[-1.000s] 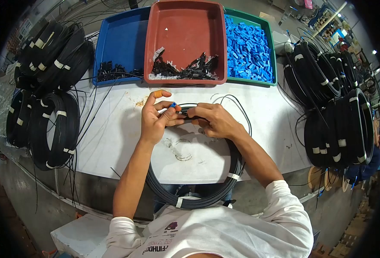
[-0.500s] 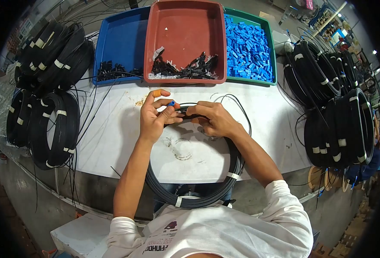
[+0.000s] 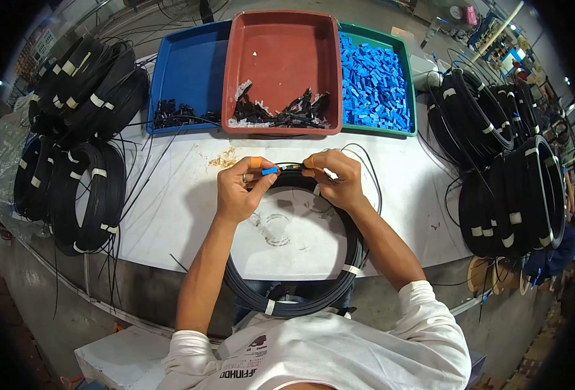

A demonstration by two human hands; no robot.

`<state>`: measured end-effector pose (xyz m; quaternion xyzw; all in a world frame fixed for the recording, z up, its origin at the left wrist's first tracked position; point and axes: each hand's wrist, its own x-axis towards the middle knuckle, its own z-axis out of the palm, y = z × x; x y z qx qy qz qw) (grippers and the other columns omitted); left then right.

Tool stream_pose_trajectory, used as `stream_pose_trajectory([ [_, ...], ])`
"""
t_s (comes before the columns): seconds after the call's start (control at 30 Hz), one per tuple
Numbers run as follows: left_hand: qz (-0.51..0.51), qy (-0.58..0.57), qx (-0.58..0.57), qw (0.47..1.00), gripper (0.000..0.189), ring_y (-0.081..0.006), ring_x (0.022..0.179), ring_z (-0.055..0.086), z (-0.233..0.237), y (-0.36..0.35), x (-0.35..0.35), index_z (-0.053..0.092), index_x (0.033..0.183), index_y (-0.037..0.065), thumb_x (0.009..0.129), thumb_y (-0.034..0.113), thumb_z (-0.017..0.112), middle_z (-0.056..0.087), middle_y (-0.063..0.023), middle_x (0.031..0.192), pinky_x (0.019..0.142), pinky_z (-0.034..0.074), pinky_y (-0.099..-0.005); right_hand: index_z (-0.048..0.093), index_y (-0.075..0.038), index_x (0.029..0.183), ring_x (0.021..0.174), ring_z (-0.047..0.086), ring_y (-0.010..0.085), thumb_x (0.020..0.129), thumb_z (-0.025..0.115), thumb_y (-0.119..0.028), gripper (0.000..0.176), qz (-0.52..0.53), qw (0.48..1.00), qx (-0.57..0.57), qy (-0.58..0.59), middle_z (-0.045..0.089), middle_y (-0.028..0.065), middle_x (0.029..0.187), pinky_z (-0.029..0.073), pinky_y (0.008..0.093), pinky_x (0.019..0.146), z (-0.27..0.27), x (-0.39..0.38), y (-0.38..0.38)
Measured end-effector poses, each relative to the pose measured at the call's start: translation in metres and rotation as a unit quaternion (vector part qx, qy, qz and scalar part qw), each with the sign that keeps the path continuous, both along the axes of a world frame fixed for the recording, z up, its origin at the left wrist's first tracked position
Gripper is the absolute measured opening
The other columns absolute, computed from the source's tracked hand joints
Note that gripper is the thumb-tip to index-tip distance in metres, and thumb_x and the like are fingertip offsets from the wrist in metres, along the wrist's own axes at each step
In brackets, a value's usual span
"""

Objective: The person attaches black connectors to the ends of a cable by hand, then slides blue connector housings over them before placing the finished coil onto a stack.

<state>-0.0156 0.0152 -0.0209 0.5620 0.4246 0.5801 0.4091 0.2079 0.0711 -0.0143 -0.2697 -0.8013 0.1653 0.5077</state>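
Between the thumb and fingers of my left hand [image 3: 240, 188] is a small blue connector piece [image 3: 270, 171]. My right hand [image 3: 337, 179] pinches the end of a thin black cable or connector part [image 3: 291, 167] that runs toward the blue piece; a small white bit shows at its fingers. Both hands are above the top of a black cable coil [image 3: 349, 239], which is bound with white tape and hangs over the table's front edge against the person's lap.
A blue tray [image 3: 190, 78] and a red tray [image 3: 281, 58] hold black parts; the green tray [image 3: 412, 97] holds blue pieces. Taped black cable coils [image 3: 86, 195] stand at the left, with more coils [image 3: 511, 195] at the right. Loose cable ends stick out over the white table [image 3: 164, 227].
My left hand has turned and its fingers have curled, so the blue piece now lies sideways. My right hand has drawn slightly right, and the view has shifted a little.
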Motion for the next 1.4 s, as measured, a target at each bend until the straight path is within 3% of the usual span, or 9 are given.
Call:
stream_pose_trajectory([
  [0.7,0.015,0.118,0.000,0.993,0.014,-0.0127,0.072,0.072,0.005,-0.002,0.005,0.071,0.097,-0.003,0.083,0.001,0.074,0.075,-0.0116,0.081,0.066,0.057,-0.0246,0.067,-0.004,0.080,0.066,0.062,0.0208,0.061,0.065,0.017,0.029,0.034,0.998,0.032,-0.028,0.071,0.0070,0.079,0.048,0.0310,0.059,0.003,-0.002,-0.002],
  [0.77,0.030,0.134,-0.001,0.991,0.015,-0.0132,0.072,0.072,0.010,-0.004,0.008,0.071,0.097,-0.003,0.083,0.000,0.074,0.075,-0.0115,0.081,0.066,0.057,-0.0249,0.068,-0.007,0.085,0.067,0.063,0.0202,0.060,0.071,0.011,0.030,0.014,0.996,0.029,-0.085,0.069,0.0021,0.078,0.045,0.0328,0.061,0.001,-0.002,-0.004],
  [0.87,-0.026,0.272,0.064,0.960,0.025,-0.0189,0.076,0.074,0.011,-0.002,0.006,0.069,0.105,-0.004,0.081,-0.001,0.075,0.075,-0.0145,0.090,0.070,0.059,-0.0271,0.067,-0.007,0.087,0.068,0.064,0.0224,0.062,0.072,0.010,0.030,0.060,0.991,0.005,-0.118,0.068,0.0022,0.077,0.048,0.0348,0.062,0.004,-0.003,-0.006],
  [0.97,-0.014,0.155,0.005,0.988,0.044,-0.0233,0.086,0.075,0.016,-0.001,0.014,0.062,0.119,-0.002,0.079,0.002,0.078,0.075,-0.0166,0.098,0.079,0.060,-0.0311,0.066,-0.006,0.088,0.069,0.064,0.0257,0.066,0.073,0.009,0.028,0.012,0.996,-0.065,-0.062,0.068,0.0042,0.078,0.051,0.0365,0.063,0.005,-0.006,-0.011],
  [1.1,-0.002,0.172,0.105,0.980,0.061,-0.0263,0.096,0.073,0.018,0.000,0.014,0.051,0.131,0.000,0.078,0.004,0.080,0.073,-0.0209,0.105,0.087,0.058,-0.0334,0.062,-0.005,0.097,0.073,0.069,0.0274,0.073,0.073,0.008,0.029,0.009,0.999,-0.040,-0.018,0.072,0.0072,0.081,0.054,0.0358,0.064,0.001,-0.006,-0.006],
  [1.17,0.031,0.167,0.083,0.982,0.066,-0.0275,0.101,0.072,0.020,-0.004,0.013,0.046,0.134,0.000,0.078,0.005,0.080,0.072,-0.0219,0.110,0.091,0.057,-0.0341,0.054,-0.005,0.112,0.078,0.074,0.0266,0.076,0.075,0.005,0.043,0.015,0.992,-0.125,0.013,0.075,0.0096,0.085,0.055,0.0335,0.066,-0.002,-0.004,-0.007],
  [1.23,0.031,0.158,0.074,0.984,0.063,-0.0266,0.098,0.073,0.019,-0.006,0.015,0.047,0.132,-0.001,0.078,0.005,0.080,0.073,-0.0199,0.107,0.088,0.058,-0.0331,0.050,-0.005,0.116,0.080,0.074,0.0264,0.077,0.077,0.003,0.048,0.013,0.995,-0.099,0.001,0.076,0.0096,0.085,0.056,0.0334,0.068,-0.002,-0.002,-0.006],
  [1.3,0.052,0.231,0.101,0.966,0.058,-0.0268,0.092,0.075,0.018,-0.009,0.013,0.051,0.127,-0.001,0.078,0.006,0.081,0.075,-0.0145,0.100,0.081,0.060,-0.0320,0.046,-0.006,0.120,0.082,0.075,0.0263,0.078,0.078,0.002,0.054,0.012,0.997,-0.072,-0.010,0.076,0.0096,0.086,0.057,0.0332,0.069,-0.003,-0.003,-0.005],
  [1.4,0.059,0.216,0.108,0.969,0.057,-0.0229,0.085,0.075,0.021,-0.010,0.018,0.050,0.127,0.000,0.079,0.004,0.079,0.076,-0.0147,0.092,0.080,0.059,-0.0310,0.044,-0.007,0.121,0.082,0.075,0.0270,0.077,0.080,0.000,0.058,0.018,0.998,-0.066,0.002,0.076,0.0094,0.086,0.057,0.0331,0.068,-0.004,-0.003,-0.005],
])
